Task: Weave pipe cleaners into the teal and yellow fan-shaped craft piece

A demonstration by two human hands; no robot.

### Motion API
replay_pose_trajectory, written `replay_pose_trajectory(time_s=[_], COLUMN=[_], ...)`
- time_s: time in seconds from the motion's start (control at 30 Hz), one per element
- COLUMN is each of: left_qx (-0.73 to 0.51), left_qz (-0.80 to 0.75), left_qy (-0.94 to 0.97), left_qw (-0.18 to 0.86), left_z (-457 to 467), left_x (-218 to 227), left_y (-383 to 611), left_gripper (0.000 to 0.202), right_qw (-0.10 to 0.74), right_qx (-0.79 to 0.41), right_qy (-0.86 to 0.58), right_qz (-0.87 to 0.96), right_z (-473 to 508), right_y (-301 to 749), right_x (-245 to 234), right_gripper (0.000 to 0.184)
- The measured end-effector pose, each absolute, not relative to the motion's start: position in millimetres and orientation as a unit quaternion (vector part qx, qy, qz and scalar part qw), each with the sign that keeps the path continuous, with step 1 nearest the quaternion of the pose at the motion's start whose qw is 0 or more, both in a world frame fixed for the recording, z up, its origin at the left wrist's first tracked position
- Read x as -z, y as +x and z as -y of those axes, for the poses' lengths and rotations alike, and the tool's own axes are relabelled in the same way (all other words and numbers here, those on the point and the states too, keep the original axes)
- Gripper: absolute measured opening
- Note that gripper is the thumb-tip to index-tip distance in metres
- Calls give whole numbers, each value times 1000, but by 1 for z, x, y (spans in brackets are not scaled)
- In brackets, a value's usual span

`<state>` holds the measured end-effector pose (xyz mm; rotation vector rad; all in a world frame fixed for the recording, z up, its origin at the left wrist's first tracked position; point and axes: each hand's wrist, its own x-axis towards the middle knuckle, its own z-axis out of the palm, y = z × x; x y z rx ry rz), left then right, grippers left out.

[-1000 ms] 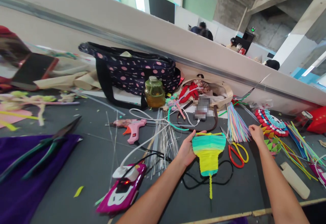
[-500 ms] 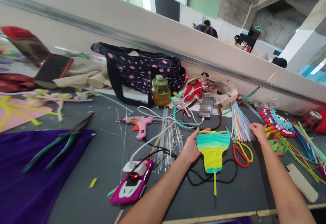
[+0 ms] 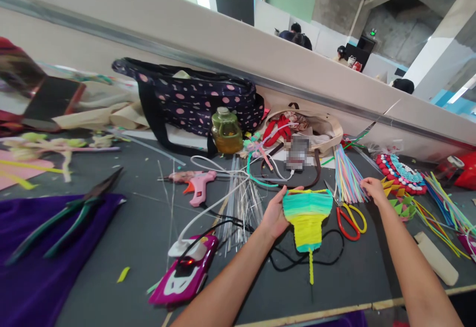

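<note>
My left hand (image 3: 275, 212) is closed on the left edge of a teal and yellow pipe-cleaner craft piece (image 3: 308, 220), wide at the top, with a thin yellow stem hanging below. My right hand (image 3: 373, 190) is at the lower end of a fan of pastel pipe cleaners (image 3: 347, 176), fingers pinched together. Whether a strand is between those fingertips is too small to tell. Between the two hands lie scissors (image 3: 349, 220) with one red and one yellow handle loop.
A pink glue gun (image 3: 201, 186), clear sticks and wires (image 3: 240, 203) and a magenta power strip (image 3: 188, 272) lie to the left. Green-handled pliers (image 3: 70, 223) rest on purple cloth (image 3: 33, 287). Behind stand a dotted bag (image 3: 193, 99) and a bottle (image 3: 226, 131).
The view has turned slightly right, so the table's things sit further left. The craft piece stays in my left hand, and my right hand remains at the pastel pipe cleaners.
</note>
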<state>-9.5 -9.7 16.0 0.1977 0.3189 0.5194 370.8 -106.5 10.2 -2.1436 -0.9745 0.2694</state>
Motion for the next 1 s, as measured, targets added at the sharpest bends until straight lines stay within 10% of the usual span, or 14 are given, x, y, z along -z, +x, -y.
replay_pose_trajectory(time_s=[1.0], left_qx=[-249], left_qz=[-189], left_qy=[124], left_qw=[942], left_z=[9], left_x=[-14], left_y=[-9], left_gripper=[48], right_qw=[303], right_qx=[-23], right_qy=[-839], right_qz=[452], right_z=[98], right_y=[332], right_x=[-6], right_gripper=[22])
